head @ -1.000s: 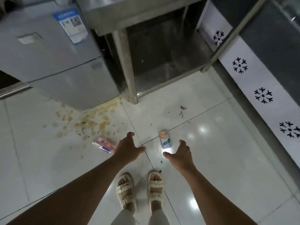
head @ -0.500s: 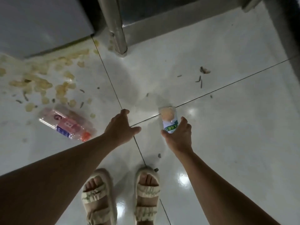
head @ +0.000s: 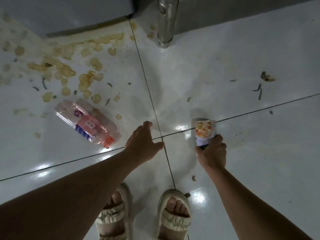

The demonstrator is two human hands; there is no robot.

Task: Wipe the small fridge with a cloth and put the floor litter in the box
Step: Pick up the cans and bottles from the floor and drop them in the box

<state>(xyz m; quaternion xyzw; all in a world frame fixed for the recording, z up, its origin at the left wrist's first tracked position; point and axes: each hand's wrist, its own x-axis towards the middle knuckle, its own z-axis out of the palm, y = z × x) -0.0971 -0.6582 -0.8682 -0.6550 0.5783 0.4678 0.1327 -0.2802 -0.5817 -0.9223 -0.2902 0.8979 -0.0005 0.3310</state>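
A small drink carton (head: 205, 131) with fruit pictures lies on the white floor tiles, and my right hand (head: 212, 152) is closed around its near end. My left hand (head: 142, 142) hovers open, fingers spread, just right of an empty clear plastic bottle (head: 86, 122) with a pink label and orange cap that lies on its side. The bottom corner of the small grey fridge (head: 69, 14) shows at the top left. The box and the cloth are out of view.
Yellowish spill stains and crumbs (head: 69, 70) spread in front of the fridge. A steel table leg (head: 166, 21) stands at the top middle. Small dark scraps (head: 259, 90) lie to the right. My sandalled feet (head: 145, 217) stand below my hands.
I have bent lower, so the floor looks closer. My right hand has gone from open above the carton to closed on it. My left hand has neared the bottle.
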